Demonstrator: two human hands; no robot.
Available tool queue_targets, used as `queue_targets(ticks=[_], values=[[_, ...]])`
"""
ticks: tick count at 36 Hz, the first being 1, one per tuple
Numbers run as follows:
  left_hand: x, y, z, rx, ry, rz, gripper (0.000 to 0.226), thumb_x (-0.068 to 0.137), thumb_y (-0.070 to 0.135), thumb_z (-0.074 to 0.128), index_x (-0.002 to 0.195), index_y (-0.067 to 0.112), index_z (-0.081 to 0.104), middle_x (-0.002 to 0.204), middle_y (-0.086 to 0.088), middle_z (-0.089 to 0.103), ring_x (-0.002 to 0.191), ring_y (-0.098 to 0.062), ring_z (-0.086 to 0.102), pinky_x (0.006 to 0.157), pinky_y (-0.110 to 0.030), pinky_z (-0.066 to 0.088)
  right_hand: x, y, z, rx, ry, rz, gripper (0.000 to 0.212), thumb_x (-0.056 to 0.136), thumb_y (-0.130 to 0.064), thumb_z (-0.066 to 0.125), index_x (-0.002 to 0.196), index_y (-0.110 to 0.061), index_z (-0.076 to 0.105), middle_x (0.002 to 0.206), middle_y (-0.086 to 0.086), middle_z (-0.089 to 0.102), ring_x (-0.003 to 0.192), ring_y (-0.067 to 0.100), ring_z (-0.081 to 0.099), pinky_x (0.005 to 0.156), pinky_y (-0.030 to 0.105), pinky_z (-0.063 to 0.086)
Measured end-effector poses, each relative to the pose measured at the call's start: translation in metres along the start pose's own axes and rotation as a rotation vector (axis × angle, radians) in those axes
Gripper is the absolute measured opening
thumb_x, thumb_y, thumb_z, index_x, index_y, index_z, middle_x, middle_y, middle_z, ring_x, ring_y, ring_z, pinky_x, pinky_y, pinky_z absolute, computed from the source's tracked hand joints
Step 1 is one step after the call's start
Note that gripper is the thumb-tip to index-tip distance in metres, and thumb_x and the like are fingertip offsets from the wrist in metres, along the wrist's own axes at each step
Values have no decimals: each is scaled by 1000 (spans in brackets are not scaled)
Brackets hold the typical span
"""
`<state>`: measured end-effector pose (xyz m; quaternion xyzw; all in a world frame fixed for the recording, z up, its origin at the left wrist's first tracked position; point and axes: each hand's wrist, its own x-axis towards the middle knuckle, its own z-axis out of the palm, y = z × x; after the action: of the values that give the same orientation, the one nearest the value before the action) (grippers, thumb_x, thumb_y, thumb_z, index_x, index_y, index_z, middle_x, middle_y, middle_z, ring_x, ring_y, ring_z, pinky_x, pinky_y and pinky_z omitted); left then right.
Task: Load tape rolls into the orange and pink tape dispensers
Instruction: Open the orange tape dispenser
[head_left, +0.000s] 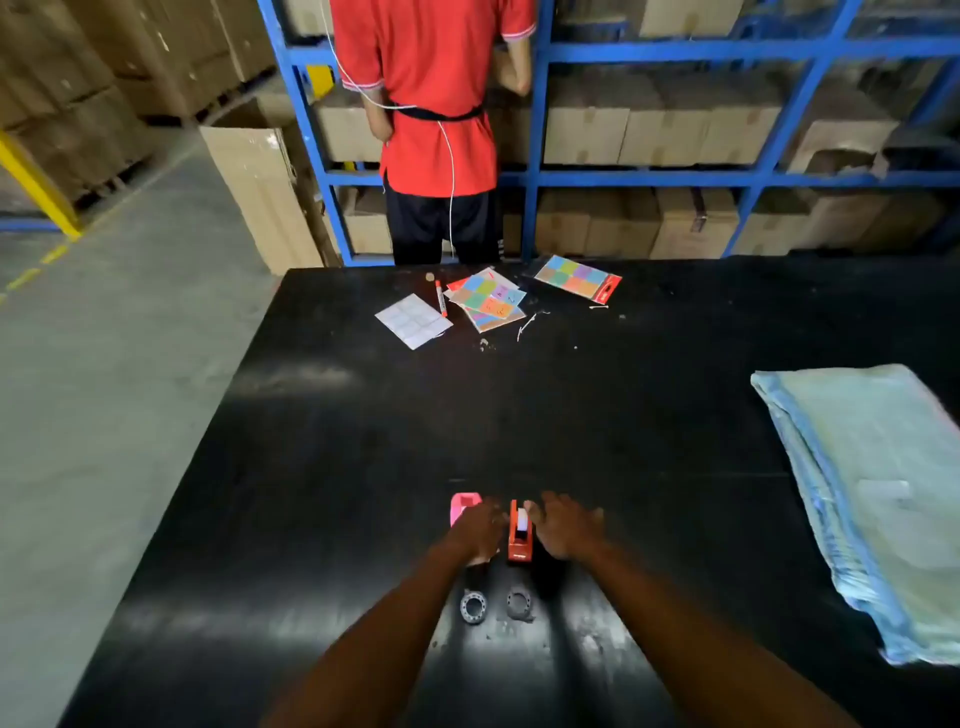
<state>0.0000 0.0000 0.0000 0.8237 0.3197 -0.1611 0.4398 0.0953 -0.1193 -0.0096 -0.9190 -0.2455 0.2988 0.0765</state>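
Note:
The orange tape dispenser (520, 543) stands on the black table (363, 441) near its front, with something white in its cradle. My left hand (478, 530) lies just left of it, over the near part of the pink tape dispenser (462, 506), fingers curled down toward the orange one. My right hand (563, 525) rests on the right side of the orange dispenser, fingers spread, fingertips at its far end. Two tape rolls lie flat closer to me: a left roll (473, 606) and a right roll (519, 604), both untouched.
A folded pale blue cloth (872, 499) covers the table's right side. Coloured sticker sheets (488, 299), a white sheet (413, 320) and an orange pen (441, 297) lie at the far edge. A person in a red shirt (436, 104) stands beyond, facing blue shelving (675, 179) with cartons.

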Motion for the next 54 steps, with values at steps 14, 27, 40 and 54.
queue_targets(ticks=[14, 27, 40, 54], values=[[44, -14, 45, -144, 111, 71, 31, 104, 27, 37, 124, 10, 52, 112, -7, 62, 96, -14, 57, 77, -23, 40, 44, 16, 59, 575, -36, 37, 43, 96, -67, 30, 110, -31, 47, 122, 10, 59, 112, 30, 62, 90, 35, 44], [41, 1, 53, -339, 186, 141, 23, 104, 35, 35, 99, 13, 40, 77, 10, 48, 63, 7, 53, 69, -22, 44, 40, 16, 16, 795, -36, -84, 44, 107, -42, 29, 146, -23, 36, 126, -10, 46, 119, 9, 48, 104, 25, 32], [9, 18, 53, -521, 263, 229, 31, 101, 46, 36, 107, 15, 39, 102, -13, 57, 91, -21, 66, 81, -41, 56, 23, 13, -2, 893, -101, -122, 18, 106, -35, 33, 99, -23, 44, 95, 8, 59, 82, 25, 64, 76, 48, 58], [-5, 49, 49, -386, 123, 246, 34, 103, 42, 28, 112, 9, 29, 87, 6, 54, 79, -16, 64, 75, -42, 55, 4, 27, -18, 924, -64, -118, 28, 107, -37, 28, 119, -14, 39, 112, 16, 61, 71, 22, 66, 42, 27, 52]])
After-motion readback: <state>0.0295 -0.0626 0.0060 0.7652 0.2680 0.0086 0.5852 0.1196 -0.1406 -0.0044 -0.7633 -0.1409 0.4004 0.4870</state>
